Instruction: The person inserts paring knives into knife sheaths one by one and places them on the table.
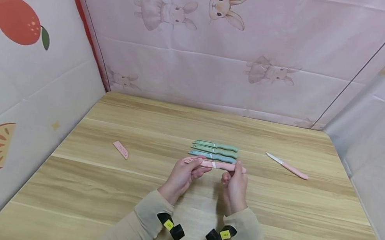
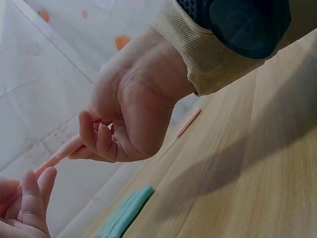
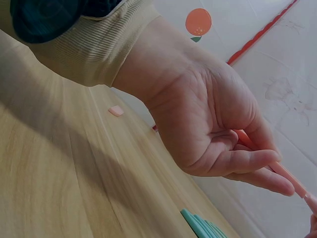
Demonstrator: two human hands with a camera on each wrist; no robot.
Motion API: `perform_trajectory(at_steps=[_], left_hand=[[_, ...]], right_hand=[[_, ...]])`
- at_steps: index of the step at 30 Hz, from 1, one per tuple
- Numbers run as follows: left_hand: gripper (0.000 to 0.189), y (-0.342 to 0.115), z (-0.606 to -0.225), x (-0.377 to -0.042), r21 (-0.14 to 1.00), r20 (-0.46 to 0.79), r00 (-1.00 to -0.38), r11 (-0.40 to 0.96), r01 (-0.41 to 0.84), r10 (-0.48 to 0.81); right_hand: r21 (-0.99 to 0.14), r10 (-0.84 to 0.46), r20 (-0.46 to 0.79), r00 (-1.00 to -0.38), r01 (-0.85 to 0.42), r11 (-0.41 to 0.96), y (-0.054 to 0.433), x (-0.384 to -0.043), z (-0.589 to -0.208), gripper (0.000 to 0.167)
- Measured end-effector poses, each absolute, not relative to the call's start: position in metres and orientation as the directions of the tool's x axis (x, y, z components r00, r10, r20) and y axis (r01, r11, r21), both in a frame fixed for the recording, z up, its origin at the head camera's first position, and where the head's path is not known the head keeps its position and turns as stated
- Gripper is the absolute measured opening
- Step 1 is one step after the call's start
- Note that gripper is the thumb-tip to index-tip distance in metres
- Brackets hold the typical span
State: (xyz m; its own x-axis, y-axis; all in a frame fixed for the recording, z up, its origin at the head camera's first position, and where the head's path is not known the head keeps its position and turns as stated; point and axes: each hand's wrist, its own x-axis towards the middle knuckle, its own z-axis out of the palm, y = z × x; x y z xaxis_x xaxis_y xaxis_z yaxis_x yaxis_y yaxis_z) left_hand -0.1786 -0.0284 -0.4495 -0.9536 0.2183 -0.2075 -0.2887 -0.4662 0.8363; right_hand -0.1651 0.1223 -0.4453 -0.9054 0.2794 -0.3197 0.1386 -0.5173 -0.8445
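Observation:
Both hands hold a pink paring knife (image 1: 223,165) level above the table. My left hand (image 1: 180,175) pinches its sheathed blade end, while the thumb and fingers of my right hand (image 1: 236,185) grip the handle end. In the left wrist view the right hand (image 2: 131,106) shows large around the handle; the right wrist view shows the left hand (image 3: 208,121) around the sheath. Just beyond the held knife, two green knives (image 1: 226,147) and a blue knife (image 1: 223,158) lie side by side in sheaths, handles to the right.
To the right, a pink knife (image 1: 292,171) lies with its blade bare. A loose pink sheath (image 1: 120,150) is on the left of the wooden table (image 1: 83,186). Printed cloth walls (image 1: 197,73) enclose the back and sides.

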Motion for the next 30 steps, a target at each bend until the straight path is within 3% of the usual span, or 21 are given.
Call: perform_trajectory(at_steps=[12, 19, 24, 30], left_hand=[[0.032, -0.031, -0.450, -0.179, 0.838, -0.212, -0.949, -0.457, -0.299, 0.233], [0.027, -0.037, -0.452, -0.185, 0.924, -0.231, -0.953, -0.261, -0.278, 0.195], [0.024, -0.042, -0.453, -0.190, 0.938, -0.250, -0.948, -0.194, -0.288, 0.199], [0.021, -0.052, -0.450, -0.193, 0.932, -0.289, -0.941, -0.173, -0.319, 0.176]], right_hand=[[-0.852, 0.236, -0.283, -0.929, 0.131, -0.508, 0.127, -0.160, -0.448, 0.036], [-0.837, 0.122, -0.284, -0.951, 0.184, -0.516, 0.141, -0.158, -0.447, 0.023], [-0.855, 0.151, -0.281, -0.948, 0.176, -0.488, 0.152, -0.160, -0.448, 0.015], [-0.881, 0.179, -0.277, -0.944, 0.175, -0.440, 0.166, -0.165, -0.450, 0.016]])
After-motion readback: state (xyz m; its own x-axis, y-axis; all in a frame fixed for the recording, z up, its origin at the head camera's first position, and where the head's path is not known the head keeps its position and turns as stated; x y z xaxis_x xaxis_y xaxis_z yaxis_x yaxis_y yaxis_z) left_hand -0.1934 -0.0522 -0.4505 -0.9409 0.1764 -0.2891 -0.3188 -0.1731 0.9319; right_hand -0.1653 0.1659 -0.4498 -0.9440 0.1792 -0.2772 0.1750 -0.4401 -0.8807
